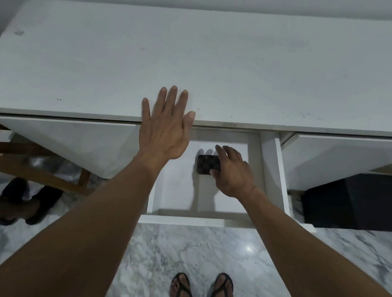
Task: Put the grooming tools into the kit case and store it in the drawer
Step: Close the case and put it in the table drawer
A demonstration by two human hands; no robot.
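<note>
While you stand at the open drawer [185,219], your sandalled feet [201,293] are nearest the cam on the marble floor [263,260], and both forearms reach fwd over the drawer front.

Your right hand [232,172] is inside the drawer, on the right end of the kit case [206,164]. Fingers curl over its far edge and the thumb sits at its near edge, so you're pinching it across its short side. The case is a small dark checkered rectangle w/ rounded corners; its long axis runs left-right, roughly parallel to the drawer front. It lies just left of your palm, about mid-depth in the drawer and right of centre. Can't tell whether it's resting on the drawer floor or held just above it; the shadow right next to it suggests it's down or v. close. Judging by that, the next step is prob. letting go, pulling the hand back toward you, then pushing the drawer shut. Right hand is clearly the nearer one for the release.

Nothing else shows in the drawer; its left part is hidden by your left arm. No loose grooming tools in view, so presumably they're in the case already.

Further out, your left hand [166,126] is flat w/ fingers straight and spread, holding nothing, over the front edge of the white table [221,63]. Whether it presses the top or hovers, can't tell.
</note>
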